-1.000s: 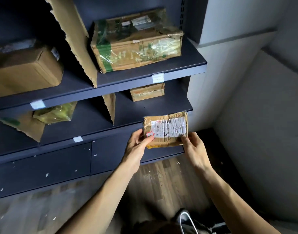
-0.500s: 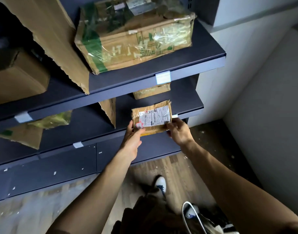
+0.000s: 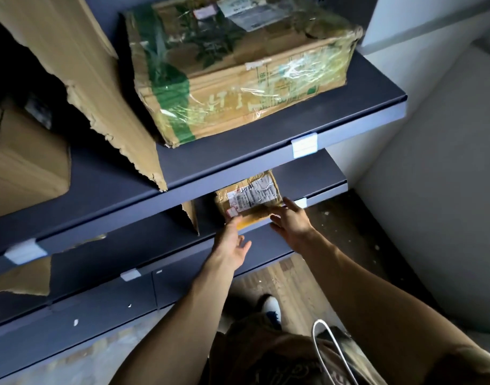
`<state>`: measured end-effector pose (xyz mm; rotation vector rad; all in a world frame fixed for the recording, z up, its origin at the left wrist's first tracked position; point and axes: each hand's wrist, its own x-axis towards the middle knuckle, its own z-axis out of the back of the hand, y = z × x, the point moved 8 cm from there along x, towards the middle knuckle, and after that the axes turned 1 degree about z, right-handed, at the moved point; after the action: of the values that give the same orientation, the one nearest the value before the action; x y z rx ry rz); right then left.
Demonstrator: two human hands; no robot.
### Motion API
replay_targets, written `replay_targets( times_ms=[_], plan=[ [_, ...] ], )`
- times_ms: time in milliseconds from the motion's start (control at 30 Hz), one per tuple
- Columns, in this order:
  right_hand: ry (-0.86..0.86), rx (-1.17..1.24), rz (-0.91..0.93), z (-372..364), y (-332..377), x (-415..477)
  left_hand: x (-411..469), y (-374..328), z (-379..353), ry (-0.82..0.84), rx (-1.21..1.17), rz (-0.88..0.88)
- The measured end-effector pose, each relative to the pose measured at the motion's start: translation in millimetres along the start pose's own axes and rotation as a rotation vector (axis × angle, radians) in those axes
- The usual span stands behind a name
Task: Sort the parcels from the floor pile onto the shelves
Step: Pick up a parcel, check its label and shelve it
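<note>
A small brown parcel (image 3: pixel 252 194) with a white shipping label lies flat on the lower dark shelf (image 3: pixel 316 173), its front edge near the shelf lip. My left hand (image 3: pixel 232 241) is just below its front left corner, fingers apart, one fingertip touching the parcel. My right hand (image 3: pixel 291 220) rests with spread fingers against the parcel's front right edge. Neither hand wraps around it. The back of the parcel is hidden under the upper shelf (image 3: pixel 266 154).
A large box in clear film (image 3: pixel 238 70) fills the upper shelf's right bay. A torn cardboard divider (image 3: pixel 80 79) stands beside it, with a plain box (image 3: pixel 24 157) further left. A small divider (image 3: pixel 191 218) borders the parcel's left. A grey wall (image 3: pixel 432 190) closes the right side.
The parcel went from being held in the air by both hands to lying on the lower shelf. Both hands have loosened and spread their fingers. The view has moved closer to the shelves.
</note>
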<state>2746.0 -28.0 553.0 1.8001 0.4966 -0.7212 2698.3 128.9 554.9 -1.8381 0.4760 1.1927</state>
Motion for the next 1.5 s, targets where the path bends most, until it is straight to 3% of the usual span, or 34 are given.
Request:
replay_targets(
  times_ms=[133, 233, 400, 533, 733, 933, 1100, 1300, 1500],
  plan=[
    [-0.091, -0.113, 0.047, 15.6, 4.0, -11.6, 5.0, 22.5, -25.5, 0.025, -0.146, 0.147],
    [-0.097, -0.186, 0.057, 33.8, 1.4, -20.5, 5.7, 38.1, -56.2, 0.182, -0.223, 0.236],
    [-0.209, -0.231, -0.001, 88.9, -13.6, -39.2, 28.2, 17.3, -81.9, 0.265, -0.316, 0.180],
    [-0.322, -0.178, -0.011, 146.5, -19.0, -63.8, 29.3, -18.0, -85.5, 0.268, -0.218, 0.092],
    [-0.392, -0.064, -0.015, 203.6, -38.3, -92.2, 13.8, -6.2, -71.6, 0.130, 0.275, -0.053],
    [-0.378, -0.011, 0.000, 258.9, -63.6, -146.1, -51.2, 135.8, -120.2, 0.279, 0.805, -0.084],
    [-0.467, 0.112, 0.001, 356.5, -110.8, -204.1, -117.7, 277.5, -172.2, 0.407, 1.107, -0.085],
    [-0.639, 0.466, -0.047, 479.3, -177.0, -279.7, -179.6, 431.0, -226.1, 0.628, 1.474, -0.021],
    [-0.770, 0.708, -0.101, 541.0, -235.9, -307.6, -209.1, 537.0, -263.7, 0.777, 1.717, 0.076]
  ],
)
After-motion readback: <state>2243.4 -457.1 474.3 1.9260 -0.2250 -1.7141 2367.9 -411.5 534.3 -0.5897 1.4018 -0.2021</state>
